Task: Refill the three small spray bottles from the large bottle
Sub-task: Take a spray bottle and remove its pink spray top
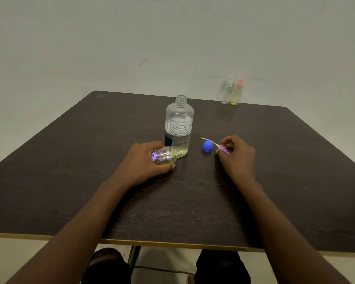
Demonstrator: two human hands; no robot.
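Observation:
The large clear bottle (179, 124) stands uncapped at the table's middle, with pale yellow liquid low inside. Its blue cap (207, 145) lies just to its right. My left hand (143, 162) grips a small bottle with purple flowers (166, 155), tilted on its side, open neck pointing right toward the large bottle's base. My right hand (237, 155) holds the pink spray head (223, 149), its thin white tube reaching left past the cap. Two more small spray bottles stand at the far right edge, a clear-topped spray bottle (226, 92) and a pink-topped spray bottle (236, 93).
The dark wooden table (193, 201) runs to a pale wall behind. Its near edge is just above my knees, and a metal table leg (134, 256) shows below it.

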